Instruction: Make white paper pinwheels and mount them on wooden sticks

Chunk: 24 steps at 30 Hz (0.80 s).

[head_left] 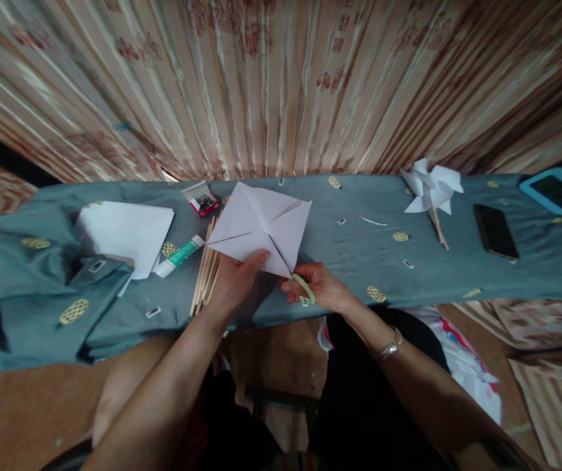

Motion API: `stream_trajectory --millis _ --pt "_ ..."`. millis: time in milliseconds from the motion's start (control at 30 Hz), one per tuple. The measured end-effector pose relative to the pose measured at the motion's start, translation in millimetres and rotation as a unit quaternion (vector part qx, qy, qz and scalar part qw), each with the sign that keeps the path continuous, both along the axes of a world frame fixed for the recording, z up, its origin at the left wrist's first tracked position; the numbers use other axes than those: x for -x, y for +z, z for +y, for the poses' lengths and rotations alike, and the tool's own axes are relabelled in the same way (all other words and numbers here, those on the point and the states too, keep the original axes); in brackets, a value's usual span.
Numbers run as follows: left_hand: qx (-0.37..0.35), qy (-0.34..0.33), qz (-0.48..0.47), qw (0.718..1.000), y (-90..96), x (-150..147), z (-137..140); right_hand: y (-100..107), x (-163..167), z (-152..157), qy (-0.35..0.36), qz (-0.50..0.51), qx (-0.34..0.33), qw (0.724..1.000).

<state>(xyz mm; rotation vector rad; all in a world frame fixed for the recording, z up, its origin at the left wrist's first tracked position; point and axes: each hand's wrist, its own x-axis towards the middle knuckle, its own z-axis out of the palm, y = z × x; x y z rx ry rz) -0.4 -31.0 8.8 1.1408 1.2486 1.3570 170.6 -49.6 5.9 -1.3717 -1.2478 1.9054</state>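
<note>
My left hand [237, 278] grips a square of white paper [246, 222] by its near edge, thumb on top. Slits run from several of the square's corners toward its middle. In my right hand [317, 284] is a pair of scissors [305, 291] with pale green handles; its blades lie at the paper's near right corner, along a slit there. Partly under the paper and my left hand lies a bundle of thin wooden sticks [205, 275]. A green and white glue stick [179, 256] rests just left of the sticks.
A stack of white paper [123, 229] lies at the left, near bunched cloth [10, 294]. Behind the sticks stands a small open red box [202, 199]. Toward the right are a paper pinwheel [432, 186] on a stick, a black phone [495, 230] and a blue-framed tablet [558, 190]. A curtain hangs behind.
</note>
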Motion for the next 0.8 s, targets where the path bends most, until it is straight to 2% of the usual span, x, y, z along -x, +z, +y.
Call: stream_trajectory --millis 167,433,800 --pt "0.005 0.004 -0.001 1.000 1.5 0.3 -0.2 -0.2 0.4 0.0 -0.009 0.003 0.006 1.000" --pt "0.022 -0.002 -0.046 0.999 -5.9 -2.4 -0.7 0.3 0.5 -0.1 -0.018 -0.008 0.005 1.000" --pt "0.029 -0.002 -0.049 0.998 -6.7 -2.7 -1.3 0.3 -0.1 0.8 -0.016 -0.016 0.006 1.000"
